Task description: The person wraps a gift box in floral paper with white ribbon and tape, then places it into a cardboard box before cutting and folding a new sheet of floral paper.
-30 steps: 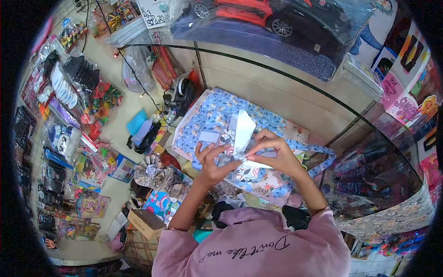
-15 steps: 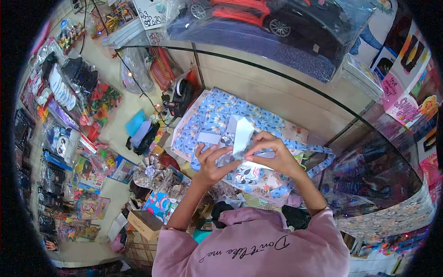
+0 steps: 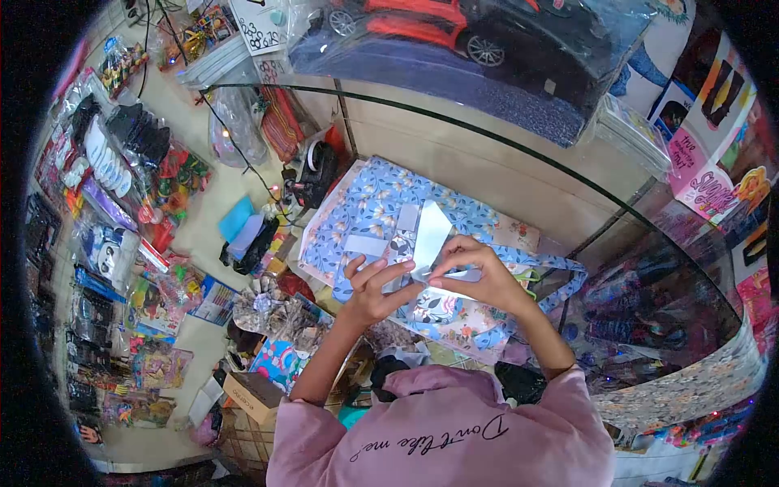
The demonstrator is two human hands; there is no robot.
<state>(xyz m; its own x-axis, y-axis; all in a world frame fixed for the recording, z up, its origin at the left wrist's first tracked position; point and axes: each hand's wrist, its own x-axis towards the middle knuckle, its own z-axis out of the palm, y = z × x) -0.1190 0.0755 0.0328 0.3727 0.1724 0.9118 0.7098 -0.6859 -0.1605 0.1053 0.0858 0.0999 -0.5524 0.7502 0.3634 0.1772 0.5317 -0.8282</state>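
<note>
From where I watch, the largest thing ahead is a red-and-black toy car (image 3: pixel 422 31) in clear plastic, beyond the work. At the near edge I see the wearer's pink shirt (image 3: pixel 454 430). Between them lies a blue floral piece (image 3: pixel 365 207), slanting from far left to near right, with a matching loop at its right end.

Over it, the left hand (image 3: pixel 373 296) comes in from the left, its thumb and forefinger close to the strip's near end; whether they pinch it I cannot tell. The right hand (image 3: pixel 491 284) has thumb and forefinger pressed together on that same end.

The white strip (image 3: pixel 434 231) stretches away from those fingers, its long axis pointing from the wearer and leaning slightly right, broader toward the far end. Neither hand is clearly nearer. Smaller, a pale band (image 3: pixel 367 246) lies left of it on the floral piece.
</note>
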